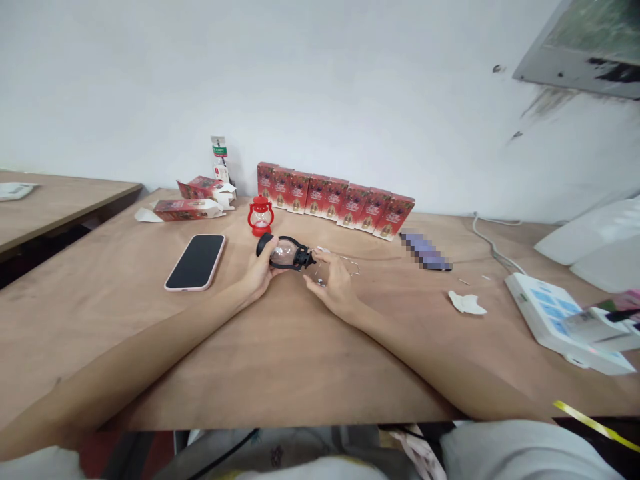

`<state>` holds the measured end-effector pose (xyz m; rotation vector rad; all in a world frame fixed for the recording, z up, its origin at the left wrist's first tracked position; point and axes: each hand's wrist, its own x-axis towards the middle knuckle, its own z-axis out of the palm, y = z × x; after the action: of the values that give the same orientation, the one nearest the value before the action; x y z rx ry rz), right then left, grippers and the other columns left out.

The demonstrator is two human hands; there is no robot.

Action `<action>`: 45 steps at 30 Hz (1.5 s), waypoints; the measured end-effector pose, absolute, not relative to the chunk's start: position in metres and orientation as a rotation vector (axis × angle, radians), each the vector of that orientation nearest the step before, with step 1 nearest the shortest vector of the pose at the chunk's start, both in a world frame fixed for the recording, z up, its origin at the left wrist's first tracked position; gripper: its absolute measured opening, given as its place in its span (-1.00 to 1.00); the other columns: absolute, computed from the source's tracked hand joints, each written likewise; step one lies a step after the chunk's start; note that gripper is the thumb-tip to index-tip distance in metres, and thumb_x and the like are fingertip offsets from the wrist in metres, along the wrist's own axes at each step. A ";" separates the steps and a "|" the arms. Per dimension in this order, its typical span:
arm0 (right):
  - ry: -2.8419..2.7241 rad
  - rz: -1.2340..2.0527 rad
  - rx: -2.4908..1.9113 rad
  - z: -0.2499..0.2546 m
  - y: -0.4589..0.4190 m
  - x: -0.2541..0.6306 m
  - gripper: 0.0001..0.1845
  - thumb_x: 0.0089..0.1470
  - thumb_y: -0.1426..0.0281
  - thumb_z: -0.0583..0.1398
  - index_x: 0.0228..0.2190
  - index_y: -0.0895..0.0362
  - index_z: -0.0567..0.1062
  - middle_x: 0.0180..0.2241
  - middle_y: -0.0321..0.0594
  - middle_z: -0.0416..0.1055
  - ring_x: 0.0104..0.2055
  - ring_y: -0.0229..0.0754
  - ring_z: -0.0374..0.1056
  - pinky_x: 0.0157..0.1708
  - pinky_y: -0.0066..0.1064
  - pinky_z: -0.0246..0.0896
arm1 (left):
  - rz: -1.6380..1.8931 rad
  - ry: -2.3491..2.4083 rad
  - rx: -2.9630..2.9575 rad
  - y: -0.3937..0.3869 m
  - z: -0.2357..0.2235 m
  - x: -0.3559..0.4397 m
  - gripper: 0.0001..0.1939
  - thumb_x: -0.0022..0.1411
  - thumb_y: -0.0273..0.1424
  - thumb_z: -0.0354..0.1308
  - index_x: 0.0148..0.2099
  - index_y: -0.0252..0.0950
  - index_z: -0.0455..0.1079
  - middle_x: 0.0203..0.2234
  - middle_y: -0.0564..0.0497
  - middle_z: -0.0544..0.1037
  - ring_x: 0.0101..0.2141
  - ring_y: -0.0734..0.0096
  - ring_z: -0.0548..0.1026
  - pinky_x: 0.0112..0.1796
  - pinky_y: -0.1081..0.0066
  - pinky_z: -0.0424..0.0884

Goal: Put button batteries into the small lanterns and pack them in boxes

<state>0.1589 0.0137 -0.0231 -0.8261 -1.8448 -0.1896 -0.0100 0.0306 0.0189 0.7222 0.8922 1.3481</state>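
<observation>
A small black lantern with a clear globe lies on its side above the table, its base to the left and its top to the right. My left hand is closed around its base end. At the lantern's top, my right hand has its fingers bent around a thin wire handle, part of which shows beyond the knuckles. The exact finger contact is too small to make out. A red lantern of the same shape stands upright just behind my left hand.
Behind stands a row of several red printed boxes. Opened boxes lie at the left, near a phone. To the right are a second, blurred-out phone, a paper scrap and a white power strip with a cable.
</observation>
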 end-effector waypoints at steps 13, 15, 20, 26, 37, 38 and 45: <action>-1.884 -0.033 -0.771 -0.024 0.015 0.160 -0.56 0.03 0.38 0.18 -0.05 0.11 0.19 -0.02 -0.01 0.37 0.07 -0.06 0.31 0.01 -0.10 0.33 | 1.312 0.896 0.764 0.029 0.020 -0.011 -0.75 0.11 -0.28 0.21 -0.24 -0.36 0.41 -0.36 -0.08 0.58 -0.36 0.35 0.55 -0.41 0.47 0.52; -1.881 -0.031 -0.766 -0.024 0.015 0.160 -0.57 0.03 0.38 0.18 -0.06 0.11 0.19 -0.02 0.00 0.37 0.06 -0.07 0.32 -0.01 -0.11 0.35 | 1.310 0.886 0.768 0.029 0.019 -0.011 -0.76 0.11 -0.28 0.20 -0.24 -0.36 0.41 -0.36 -0.08 0.58 -0.37 0.36 0.55 -0.41 0.47 0.51; -1.889 -0.025 -0.814 -0.025 0.014 0.161 -0.53 0.01 0.36 0.19 -0.04 0.10 0.19 -0.03 -0.03 0.39 0.01 -0.07 0.37 -0.04 -0.13 0.37 | 1.318 0.839 0.754 0.030 0.018 -0.012 -0.77 0.11 -0.28 0.20 -0.25 -0.36 0.42 -0.40 -0.04 0.57 -0.40 0.41 0.53 -0.38 0.46 0.51; -1.889 -0.126 -0.848 -0.023 0.015 0.163 -0.49 -0.04 0.36 0.22 -0.03 0.11 0.22 -0.09 -0.05 0.43 -0.09 -0.05 0.42 -0.12 -0.11 0.37 | 1.311 0.802 0.745 0.032 0.017 -0.012 -0.80 0.16 -0.31 0.13 -0.26 -0.36 0.42 -0.43 -0.03 0.57 -0.43 0.42 0.53 -0.40 0.48 0.51; -1.906 -0.215 -0.856 -0.024 0.024 0.168 -0.42 -0.07 0.34 0.25 0.01 0.09 0.22 -0.15 -0.08 0.44 -0.12 0.00 0.41 -0.14 -0.09 0.34 | 1.327 0.742 0.757 0.030 0.016 -0.014 -0.77 0.12 -0.30 0.16 -0.24 -0.38 0.42 -0.42 -0.04 0.58 -0.40 0.39 0.54 -0.38 0.47 0.51; -1.900 -0.208 -0.841 -0.025 0.025 0.167 -0.42 -0.05 0.33 0.25 0.01 0.09 0.22 -0.15 -0.08 0.45 -0.12 -0.01 0.42 -0.13 -0.10 0.34 | 1.317 0.736 0.750 0.031 0.016 -0.014 -0.77 0.13 -0.30 0.16 -0.24 -0.38 0.42 -0.42 -0.04 0.58 -0.41 0.40 0.54 -0.39 0.48 0.51; -1.867 -0.141 -0.752 -0.027 0.028 0.166 -0.50 0.02 0.26 0.23 -0.03 0.11 0.22 -0.19 -0.09 0.45 -0.12 -0.05 0.41 -0.10 -0.14 0.35 | 1.314 0.705 0.674 0.030 0.020 -0.013 -0.80 0.19 -0.33 0.07 -0.31 -0.35 0.43 -0.47 0.01 0.57 -0.46 0.46 0.52 -0.44 0.54 0.50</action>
<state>0.1662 0.0282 -0.0270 -0.7522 -1.8669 -0.1408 -0.0127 0.0302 0.0200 0.6743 0.7049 1.3135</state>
